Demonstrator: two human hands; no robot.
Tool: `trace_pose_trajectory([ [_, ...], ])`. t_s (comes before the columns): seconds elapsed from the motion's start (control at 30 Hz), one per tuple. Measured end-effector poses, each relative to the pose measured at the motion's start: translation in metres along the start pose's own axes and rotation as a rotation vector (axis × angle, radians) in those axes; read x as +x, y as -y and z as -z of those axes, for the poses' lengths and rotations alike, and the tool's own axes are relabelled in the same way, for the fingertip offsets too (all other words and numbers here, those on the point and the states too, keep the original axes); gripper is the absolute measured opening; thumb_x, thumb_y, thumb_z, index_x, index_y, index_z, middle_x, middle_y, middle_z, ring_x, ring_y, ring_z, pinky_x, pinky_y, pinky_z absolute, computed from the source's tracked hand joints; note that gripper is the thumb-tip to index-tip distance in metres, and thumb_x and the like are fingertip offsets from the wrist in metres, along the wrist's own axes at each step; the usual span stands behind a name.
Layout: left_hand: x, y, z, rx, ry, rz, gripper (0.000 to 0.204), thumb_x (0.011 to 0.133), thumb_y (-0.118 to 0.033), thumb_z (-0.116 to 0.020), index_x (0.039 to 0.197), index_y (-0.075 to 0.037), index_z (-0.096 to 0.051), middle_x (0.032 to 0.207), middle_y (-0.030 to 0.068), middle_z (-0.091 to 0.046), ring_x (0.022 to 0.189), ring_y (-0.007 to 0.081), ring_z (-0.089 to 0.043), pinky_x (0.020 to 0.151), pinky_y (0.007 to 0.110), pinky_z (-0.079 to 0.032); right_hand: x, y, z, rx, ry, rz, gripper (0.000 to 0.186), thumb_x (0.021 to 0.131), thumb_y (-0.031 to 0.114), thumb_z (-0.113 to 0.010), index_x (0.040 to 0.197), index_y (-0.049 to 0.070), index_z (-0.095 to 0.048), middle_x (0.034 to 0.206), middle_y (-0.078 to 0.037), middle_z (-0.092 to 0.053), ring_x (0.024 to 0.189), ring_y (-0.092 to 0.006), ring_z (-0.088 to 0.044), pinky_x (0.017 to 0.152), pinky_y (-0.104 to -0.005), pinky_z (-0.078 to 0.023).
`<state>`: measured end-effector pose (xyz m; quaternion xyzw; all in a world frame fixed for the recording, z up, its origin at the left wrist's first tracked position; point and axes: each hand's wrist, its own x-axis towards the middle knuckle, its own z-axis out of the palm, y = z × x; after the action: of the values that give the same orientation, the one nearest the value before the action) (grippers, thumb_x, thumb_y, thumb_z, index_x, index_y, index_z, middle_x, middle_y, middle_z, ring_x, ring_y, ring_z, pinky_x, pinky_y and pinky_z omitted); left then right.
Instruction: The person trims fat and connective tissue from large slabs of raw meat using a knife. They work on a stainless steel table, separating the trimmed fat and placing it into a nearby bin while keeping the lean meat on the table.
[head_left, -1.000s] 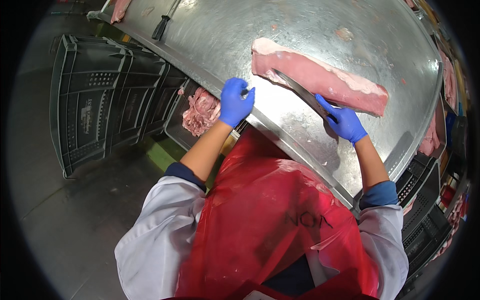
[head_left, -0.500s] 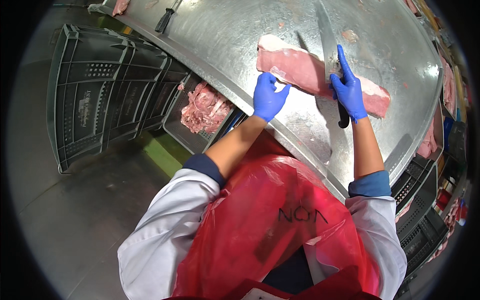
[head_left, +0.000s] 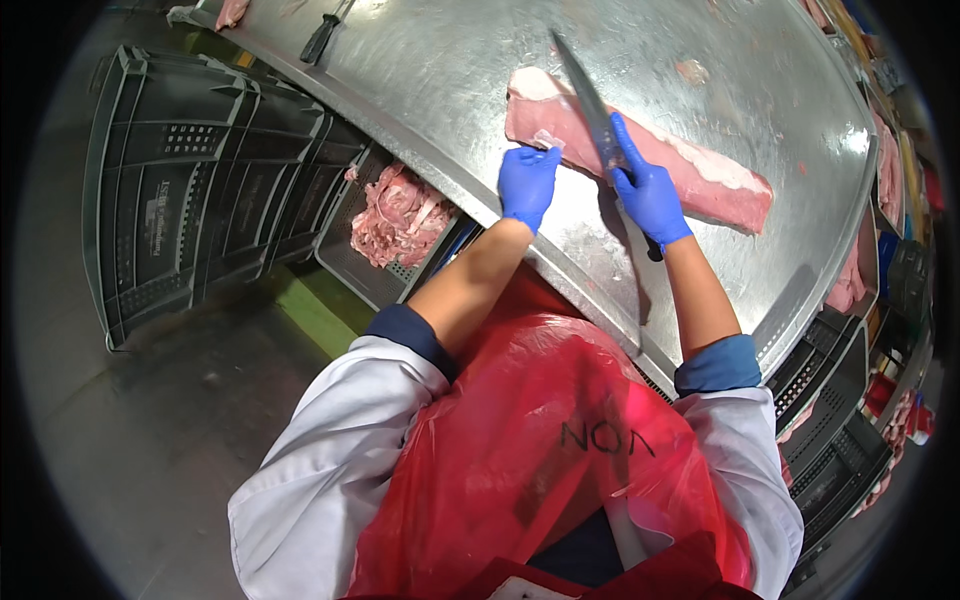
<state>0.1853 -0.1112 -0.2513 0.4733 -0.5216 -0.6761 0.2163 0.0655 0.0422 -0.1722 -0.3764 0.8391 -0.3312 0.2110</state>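
Observation:
A long slab of pork loin (head_left: 690, 180) lies aslant on the metal worktable, pink with a pale fat strip along its far side. My right hand (head_left: 650, 200), in a blue glove, is closed round the handle of a long knife (head_left: 583, 88), the index finger stretched along it. The blade points away and to the left, over the left part of the loin. At the loin's near left edge, my blue-gloved left hand (head_left: 527, 188) pinches a thin whitish flap of membrane (head_left: 546, 139) with its fingertips.
A dark-handled tool (head_left: 320, 40) lies at the table's (head_left: 430, 70) far left. Below the left edge stands a grey crate (head_left: 330, 255) of meat trimmings (head_left: 400, 215), beside a larger grey crate (head_left: 165, 210). More crates (head_left: 840, 390) and meat line the right. A small scrap (head_left: 691, 71) lies beyond the loin.
My right hand has moved left with the knife, and its blade has swung to point further left. My left hand's fingertips have closed on the whitish flap.

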Motion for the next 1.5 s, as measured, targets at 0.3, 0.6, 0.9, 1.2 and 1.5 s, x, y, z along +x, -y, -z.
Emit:
trace_pose_trajectory([
  [0.3,-0.009,-0.014,-0.007,-0.324,0.070,0.277,0.006,0.090,-0.004,-0.062,0.086,-0.003,-0.059,0.071,0.0072,-0.060,0.056,0.0162,-0.056,0.053,0.030,-0.045,-0.001,0.010,-0.003,-0.146,0.065,0.133,0.077,0.092,0.013,-0.059,0.159,0.034,-0.028,0.083,-0.022,-0.069,0.070,-0.0393,-0.067,0.068,-0.0489,-0.054],
  [0.6,-0.007,-0.016,0.003,-0.357,0.140,0.375,0.008,0.093,-0.006,-0.061,0.089,0.001,-0.062,0.072,0.0059,-0.059,0.059,0.0141,-0.056,0.054,0.027,-0.045,-0.041,-0.030,0.005,-0.139,0.268,0.193,0.075,0.092,0.012,-0.056,0.160,0.029,-0.029,0.093,-0.022,-0.071,0.081,-0.0420,-0.069,0.075,-0.0481,-0.055],
  [0.9,0.015,-0.087,0.110,-0.572,0.413,0.625,0.007,0.100,-0.007,-0.054,0.097,-0.003,-0.060,0.075,0.0012,-0.052,0.062,0.0100,-0.049,0.055,0.023,-0.044,-0.051,0.031,-0.021,-0.090,0.390,-0.048,0.069,0.098,0.022,-0.050,0.160,0.031,-0.023,0.084,-0.028,-0.068,0.074,-0.0475,-0.066,0.076,-0.0574,-0.051],
  [1.2,0.097,-0.072,0.345,0.823,0.289,0.118,0.016,0.090,-0.016,-0.069,0.080,-0.004,-0.066,0.071,0.0047,-0.065,0.062,0.0181,-0.061,0.059,0.033,-0.049,-0.137,-0.087,0.123,0.376,-0.468,-0.588,0.079,0.093,0.003,-0.054,0.162,0.027,-0.024,0.078,-0.004,-0.062,0.060,-0.0099,-0.056,0.053,-0.0269,-0.050],
  [1.5,0.078,-0.150,0.153,1.410,0.701,-0.548,0.037,0.085,-0.031,-0.073,0.102,0.002,-0.067,0.082,0.0226,-0.068,0.078,0.0432,-0.067,0.075,0.048,-0.055,-0.111,-0.130,0.157,0.531,-0.422,-0.747,0.075,0.092,0.004,-0.055,0.161,0.022,-0.030,0.076,-0.006,-0.061,0.058,-0.0124,-0.059,0.050,-0.0289,-0.050],
])
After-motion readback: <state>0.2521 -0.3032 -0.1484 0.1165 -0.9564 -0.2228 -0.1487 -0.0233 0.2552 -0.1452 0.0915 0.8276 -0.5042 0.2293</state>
